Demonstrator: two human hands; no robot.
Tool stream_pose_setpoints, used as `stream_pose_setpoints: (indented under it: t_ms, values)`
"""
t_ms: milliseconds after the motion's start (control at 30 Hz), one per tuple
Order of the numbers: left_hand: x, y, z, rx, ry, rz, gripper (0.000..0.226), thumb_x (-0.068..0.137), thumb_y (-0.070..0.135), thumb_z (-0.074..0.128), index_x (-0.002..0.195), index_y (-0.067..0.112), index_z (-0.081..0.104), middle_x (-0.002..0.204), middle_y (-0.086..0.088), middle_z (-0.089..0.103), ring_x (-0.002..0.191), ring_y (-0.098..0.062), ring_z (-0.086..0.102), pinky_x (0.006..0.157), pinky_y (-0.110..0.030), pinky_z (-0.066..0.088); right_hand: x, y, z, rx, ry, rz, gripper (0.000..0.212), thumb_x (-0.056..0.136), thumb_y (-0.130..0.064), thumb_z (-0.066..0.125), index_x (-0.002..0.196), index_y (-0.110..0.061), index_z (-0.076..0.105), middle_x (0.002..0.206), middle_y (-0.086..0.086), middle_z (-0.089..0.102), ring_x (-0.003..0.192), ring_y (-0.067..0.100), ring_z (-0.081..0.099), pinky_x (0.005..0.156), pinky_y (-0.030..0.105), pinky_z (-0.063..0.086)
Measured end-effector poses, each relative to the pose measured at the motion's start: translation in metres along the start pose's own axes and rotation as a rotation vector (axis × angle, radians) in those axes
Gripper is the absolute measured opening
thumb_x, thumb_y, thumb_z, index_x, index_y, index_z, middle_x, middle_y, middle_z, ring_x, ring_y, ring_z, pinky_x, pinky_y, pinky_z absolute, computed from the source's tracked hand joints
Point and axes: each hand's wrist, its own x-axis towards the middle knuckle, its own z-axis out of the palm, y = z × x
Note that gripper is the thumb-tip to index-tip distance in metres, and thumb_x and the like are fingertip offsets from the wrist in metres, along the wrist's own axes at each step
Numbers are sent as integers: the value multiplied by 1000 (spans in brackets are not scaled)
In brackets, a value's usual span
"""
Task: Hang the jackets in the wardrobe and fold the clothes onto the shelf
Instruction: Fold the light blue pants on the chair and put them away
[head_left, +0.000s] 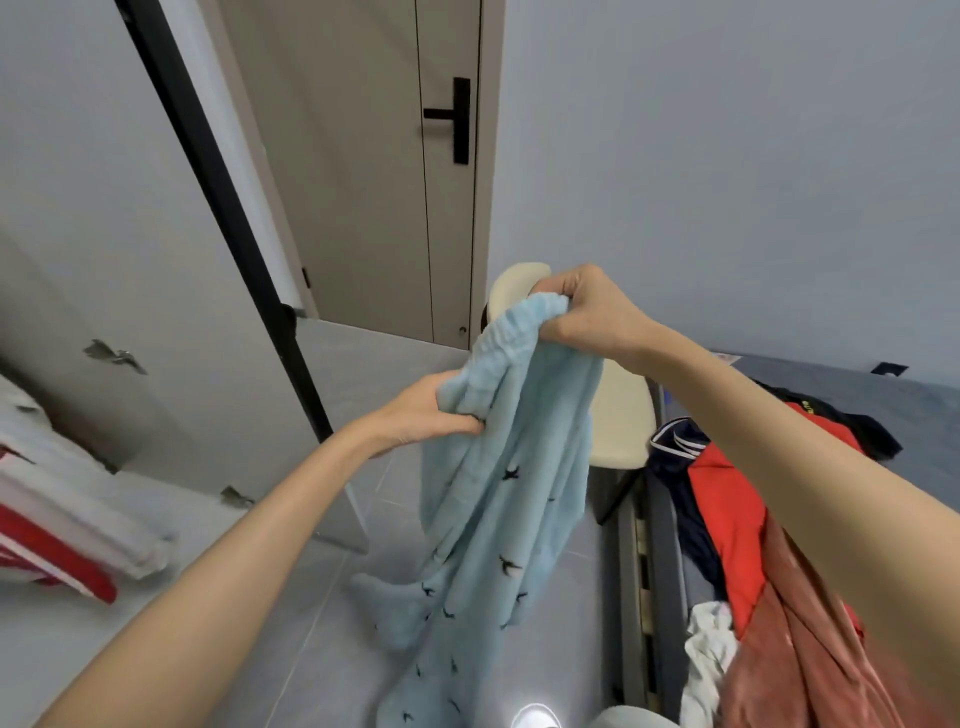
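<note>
A pair of light blue fleece trousers (498, 499) with small dark bird prints hangs in front of me, its legs reaching down toward the floor. My right hand (587, 312) grips the elastic waistband at its top, raised higher. My left hand (431, 410) grips the waistband lower and to the left. On the wardrobe shelf (67, 644) at the left lies a folded white and red garment (57, 535). A heap of clothes lies on the bed at the right: a red and navy jacket (727, 514), a pink garment (800, 654) and a white piece (711, 649).
A cream chair (618, 415) stands behind the trousers beside the grey bed (660, 582). The open wardrobe door with a black edge (228, 218) rises at the left. A closed room door with a black handle (452, 119) is straight ahead. Grey tiles cover the floor.
</note>
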Motion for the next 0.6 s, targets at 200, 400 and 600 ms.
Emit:
stream_pose_setpoints:
  t_ms: [200, 400, 600]
  values:
    - [2, 22, -12, 176, 15, 32, 27, 75, 24, 81, 95, 33, 64, 87, 23, 69, 80, 11, 60, 69, -3, 42, 4, 36, -21, -157, 112, 55, 5, 74, 0, 67, 77, -5, 66, 69, -9, 61, 68, 6, 53, 66, 22, 44]
    - [-1, 31, -36, 799, 463, 118, 15, 80, 14, 61, 72, 13, 49, 64, 6, 51, 64, -17, 49, 50, -22, 30, 7, 66, -32, -623, 78, 78, 22, 83, -33, 65, 86, -12, 63, 79, 5, 66, 77, 26, 60, 61, 36, 47]
    - [-18, 38, -55, 1255, 577, 176, 27, 83, 9, 61, 65, 13, 41, 56, -6, 46, 57, -31, 48, 51, -27, 15, 4, 102, -28, -1137, -245, 286, 24, 89, -32, 47, 107, -23, 61, 105, 1, 64, 98, 25, 62, 70, 29, 38]
